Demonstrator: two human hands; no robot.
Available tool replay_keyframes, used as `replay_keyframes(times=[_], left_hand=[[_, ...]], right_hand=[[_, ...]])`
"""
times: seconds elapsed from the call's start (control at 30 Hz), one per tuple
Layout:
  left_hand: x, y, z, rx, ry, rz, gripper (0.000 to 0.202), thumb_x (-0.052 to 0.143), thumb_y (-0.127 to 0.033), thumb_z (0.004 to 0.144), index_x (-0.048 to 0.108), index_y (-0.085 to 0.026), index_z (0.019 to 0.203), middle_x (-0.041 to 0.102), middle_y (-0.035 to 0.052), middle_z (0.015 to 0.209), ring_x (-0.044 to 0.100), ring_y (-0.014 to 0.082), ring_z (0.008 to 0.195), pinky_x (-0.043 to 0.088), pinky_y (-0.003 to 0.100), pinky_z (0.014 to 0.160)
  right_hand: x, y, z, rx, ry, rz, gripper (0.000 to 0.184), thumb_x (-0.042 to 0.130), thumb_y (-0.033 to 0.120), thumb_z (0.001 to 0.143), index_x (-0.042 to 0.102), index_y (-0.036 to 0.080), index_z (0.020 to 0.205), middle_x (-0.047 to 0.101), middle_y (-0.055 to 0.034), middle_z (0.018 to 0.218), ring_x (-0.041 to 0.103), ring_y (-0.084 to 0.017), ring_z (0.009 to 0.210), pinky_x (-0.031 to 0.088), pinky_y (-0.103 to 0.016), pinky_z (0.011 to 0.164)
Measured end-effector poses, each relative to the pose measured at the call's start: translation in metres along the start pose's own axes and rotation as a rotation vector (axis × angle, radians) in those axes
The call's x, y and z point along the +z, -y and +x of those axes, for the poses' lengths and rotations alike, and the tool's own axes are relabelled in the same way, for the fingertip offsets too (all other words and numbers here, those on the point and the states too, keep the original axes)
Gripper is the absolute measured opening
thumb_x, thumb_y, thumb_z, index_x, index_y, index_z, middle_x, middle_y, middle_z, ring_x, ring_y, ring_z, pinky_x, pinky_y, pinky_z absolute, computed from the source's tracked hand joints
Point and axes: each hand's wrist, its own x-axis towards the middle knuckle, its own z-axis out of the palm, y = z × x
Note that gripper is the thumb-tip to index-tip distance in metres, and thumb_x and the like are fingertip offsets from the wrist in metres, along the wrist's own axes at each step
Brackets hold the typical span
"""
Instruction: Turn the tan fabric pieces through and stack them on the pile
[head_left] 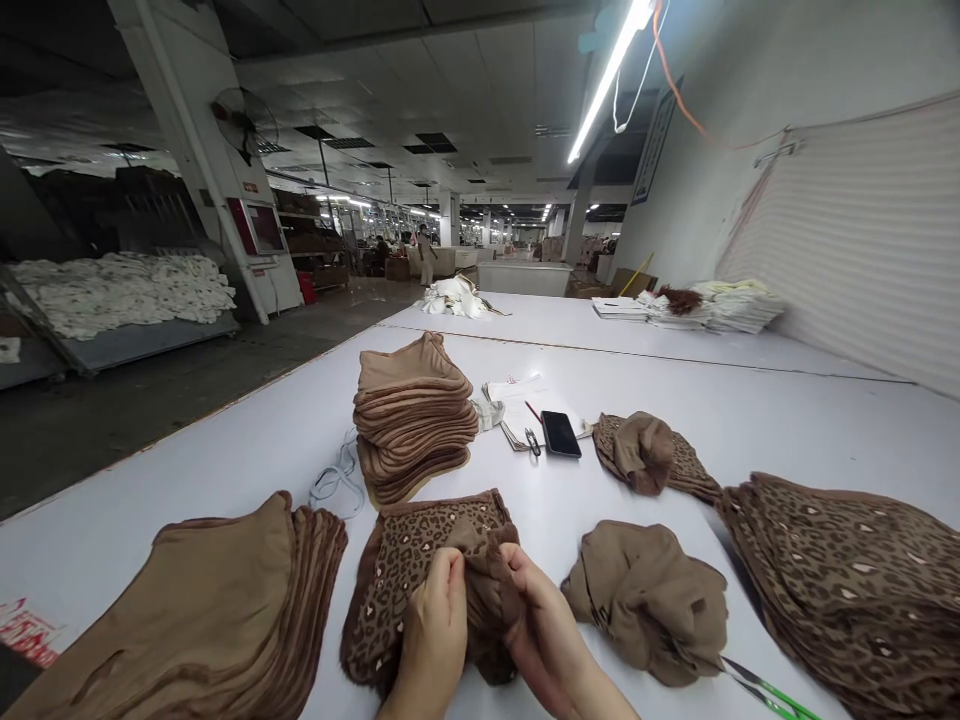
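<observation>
In the head view, a brown leopard-print garment lies on the table at the front middle, partly bunched up. My left hand pinches its gathered plain brown part. Just to the right, my right hand grips the same bunched cloth between thumb and fingers. Both hands are closed and close together, and the fabric between the fingertips is partly hidden. A crumpled brown garment lies to the right of my right hand. Left of my left hand is a stack of folded brown garments.
Beyond my hands stands a tall brown garment stack. Papers, a phone and thread snips lie behind. At right are a leopard-print pile, a smaller bundle and green-handled scissors. A person stands far off.
</observation>
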Motion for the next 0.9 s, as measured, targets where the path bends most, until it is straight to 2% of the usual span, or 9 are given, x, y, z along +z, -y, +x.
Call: replay_keyframes(times=[0.1, 0.2, 0.4, 0.53, 0.6, 0.7, 0.77, 0.83, 0.9], left_hand=[[-0.001, 0.006, -0.001, 0.033, -0.033, 0.05, 0.02, 0.032, -0.029, 0.097, 0.05, -0.025, 0.09, 0.066, 0.0031, 0.071, 0.066, 0.0215, 0.063, 0.043, 0.03, 0.06], [-0.003, 0.008, 0.0, 0.074, -0.048, 0.096, 0.02, 0.033, -0.028, 0.097, 0.052, -0.024, 0.095, 0.07, 0.0069, 0.077, 0.067, 0.0236, 0.068, 0.043, 0.032, 0.062], [0.002, -0.003, 0.0, 0.157, 0.011, 0.123, 0.02, 0.04, -0.024, 0.092, 0.055, -0.025, 0.08, 0.068, 0.0059, 0.067, 0.065, 0.0251, 0.064, 0.042, 0.032, 0.059], [0.004, -0.004, -0.004, 0.168, 0.059, 0.063, 0.019, 0.041, -0.019, 0.092, 0.053, -0.026, 0.077, 0.066, 0.0018, 0.063, 0.064, 0.0205, 0.058, 0.042, 0.027, 0.053], [0.001, -0.003, -0.006, 0.168, 0.041, 0.031, 0.02, 0.039, -0.019, 0.093, 0.054, -0.025, 0.081, 0.066, 0.0023, 0.067, 0.064, 0.0198, 0.063, 0.044, 0.027, 0.057], [-0.01, -0.007, -0.01, 0.183, -0.043, -0.019, 0.021, 0.035, -0.02, 0.095, 0.053, -0.024, 0.085, 0.061, 0.0044, 0.079, 0.061, 0.02, 0.077, 0.045, 0.03, 0.072], [-0.014, -0.014, -0.013, 0.164, -0.071, -0.107, 0.019, 0.038, -0.027, 0.094, 0.055, -0.024, 0.085, 0.058, 0.0033, 0.078, 0.058, 0.0195, 0.075, 0.044, 0.03, 0.072], [-0.014, -0.022, -0.015, 0.042, -0.045, -0.291, 0.018, 0.052, -0.039, 0.088, 0.06, -0.024, 0.082, 0.057, 0.0013, 0.074, 0.053, 0.0183, 0.068, 0.041, 0.029, 0.066], [-0.009, -0.028, -0.014, -0.135, 0.005, -0.496, 0.03, 0.065, -0.053, 0.076, 0.062, -0.023, 0.077, 0.055, -0.0005, 0.07, 0.049, 0.0166, 0.062, 0.04, 0.028, 0.061]], right_hand=[[-0.004, 0.002, -0.003, -0.036, -0.005, -0.079, 0.025, 0.072, 0.038, 0.072, 0.06, 0.022, 0.088, 0.065, -0.0005, 0.084, 0.059, -0.019, 0.081, 0.044, -0.029, 0.074], [-0.007, 0.003, -0.006, -0.06, -0.027, -0.201, 0.03, 0.082, 0.035, 0.065, 0.063, 0.02, 0.082, 0.066, 0.0007, 0.078, 0.059, -0.016, 0.074, 0.042, -0.026, 0.071], [-0.001, 0.008, -0.013, -0.005, 0.058, 0.116, 0.025, 0.08, 0.027, 0.066, 0.063, 0.019, 0.082, 0.065, -0.0005, 0.077, 0.06, -0.015, 0.074, 0.044, -0.026, 0.071], [0.003, 0.01, -0.013, 0.027, 0.087, 0.136, 0.022, 0.077, 0.023, 0.07, 0.06, 0.017, 0.082, 0.061, 0.0007, 0.071, 0.055, -0.01, 0.063, 0.04, -0.02, 0.061], [0.002, 0.009, -0.01, -0.007, 0.089, 0.119, 0.026, 0.077, 0.028, 0.072, 0.056, 0.019, 0.086, 0.059, 0.0024, 0.068, 0.053, -0.009, 0.059, 0.037, -0.02, 0.058], [-0.002, 0.002, -0.006, -0.136, 0.029, -0.003, 0.033, 0.075, 0.04, 0.075, 0.051, 0.024, 0.091, 0.051, 0.0066, 0.063, 0.043, -0.008, 0.053, 0.031, -0.019, 0.052], [-0.005, -0.004, -0.006, -0.268, -0.05, -0.188, 0.032, 0.07, 0.047, 0.08, 0.05, 0.026, 0.093, 0.044, 0.008, 0.062, 0.037, -0.009, 0.052, 0.029, -0.02, 0.051], [-0.008, -0.008, -0.008, -0.429, -0.126, -0.443, 0.027, 0.062, 0.049, 0.085, 0.051, 0.026, 0.093, 0.041, 0.007, 0.063, 0.037, -0.01, 0.054, 0.032, -0.022, 0.051], [-0.011, -0.01, -0.009, -0.613, -0.185, -0.693, 0.02, 0.054, 0.045, 0.091, 0.054, 0.025, 0.095, 0.048, 0.004, 0.068, 0.044, -0.013, 0.058, 0.038, -0.024, 0.055]])
